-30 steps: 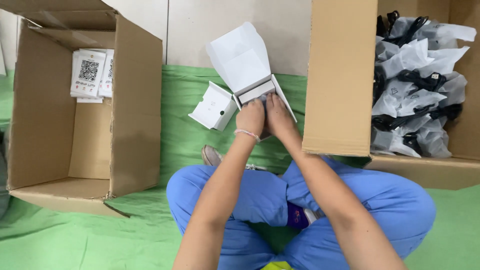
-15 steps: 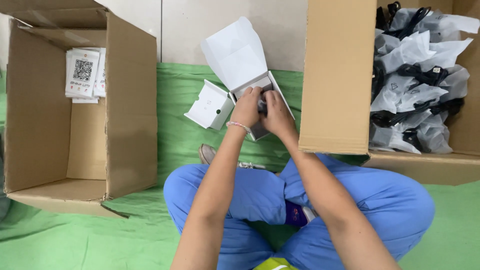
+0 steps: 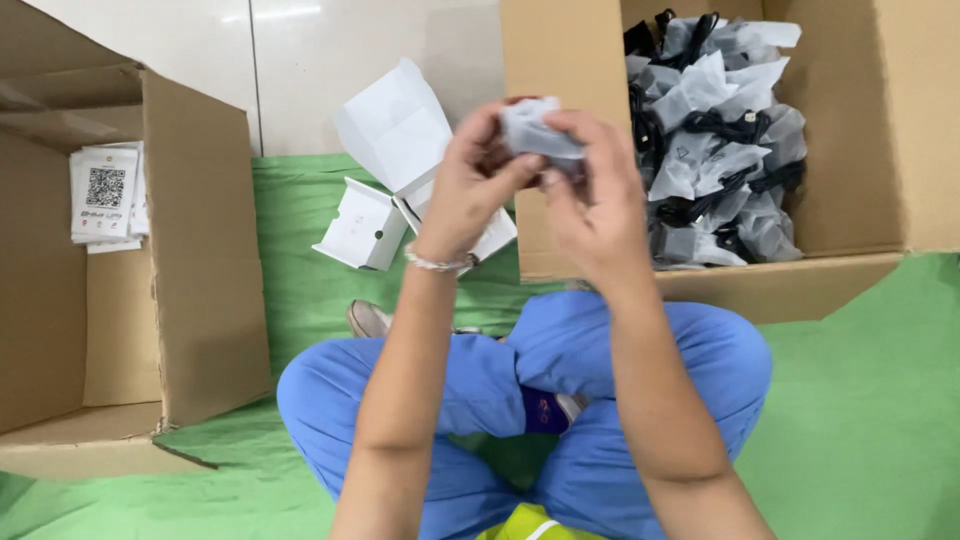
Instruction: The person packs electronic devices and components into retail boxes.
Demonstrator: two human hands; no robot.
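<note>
Both of my hands are raised in front of me, holding one small grey plastic bag (image 3: 538,130) with a dark item inside. My left hand (image 3: 468,190) grips its left side, with a bracelet on that wrist. My right hand (image 3: 592,200) pinches its right side. Behind and below my hands an open white box (image 3: 400,130) with its lid up lies on the green mat (image 3: 860,400), beside a small white insert box (image 3: 362,226).
A cardboard box (image 3: 870,130) at the right is full of bagged black cables (image 3: 720,140). A large, open cardboard box (image 3: 200,250) at the left holds white cartons with square code labels (image 3: 105,195). My crossed legs in blue trousers (image 3: 480,390) fill the lower middle.
My hands rose from the open white box on the mat, lifting the small grey bag up toward the camera.
</note>
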